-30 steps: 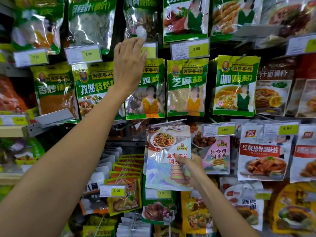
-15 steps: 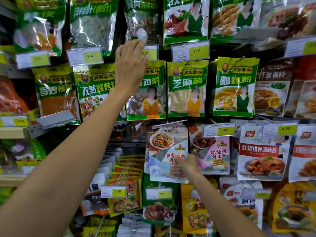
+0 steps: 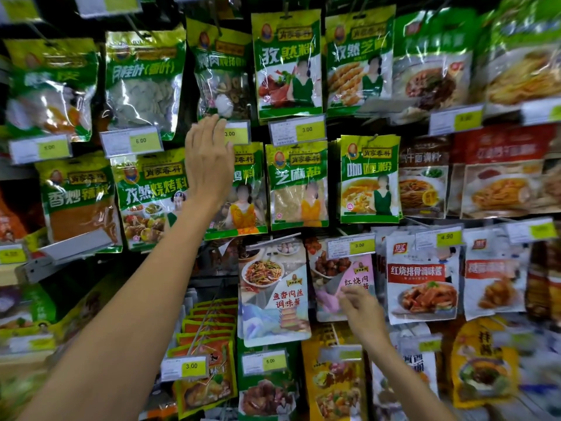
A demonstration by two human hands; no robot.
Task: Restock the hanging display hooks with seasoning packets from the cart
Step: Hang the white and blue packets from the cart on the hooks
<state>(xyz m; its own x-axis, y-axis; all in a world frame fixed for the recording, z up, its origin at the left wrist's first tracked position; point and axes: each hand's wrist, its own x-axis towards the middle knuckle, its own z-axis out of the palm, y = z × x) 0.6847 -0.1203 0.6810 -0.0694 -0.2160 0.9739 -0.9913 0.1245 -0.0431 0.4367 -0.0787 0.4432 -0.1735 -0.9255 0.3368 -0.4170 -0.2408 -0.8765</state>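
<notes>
My left hand point(image 3: 209, 165) is raised with straight fingers against a green seasoning packet point(image 3: 243, 205) in the middle row, its fingertips at a yellow 3.00 price tag point(image 3: 235, 133). A white and blue seasoning packet point(image 3: 273, 293) with a noodle dish picture hangs on a hook below. My right hand point(image 3: 361, 308) is just right of it, fingers loosely spread in front of a pink packet point(image 3: 340, 278), and holds nothing.
Rows of green seasoning packets point(image 3: 297, 180) hang above with price tags point(image 3: 299, 130). White and red sauce packets point(image 3: 422, 278) hang at the right. Orange packets point(image 3: 206, 338) line a long hook at lower left. A grey shelf rail point(image 3: 73, 247) juts out at left.
My right hand has let go of the white and blue packet, which now hangs on its hook, and moved right. The view has tilted up. My left hand stays on the display.
</notes>
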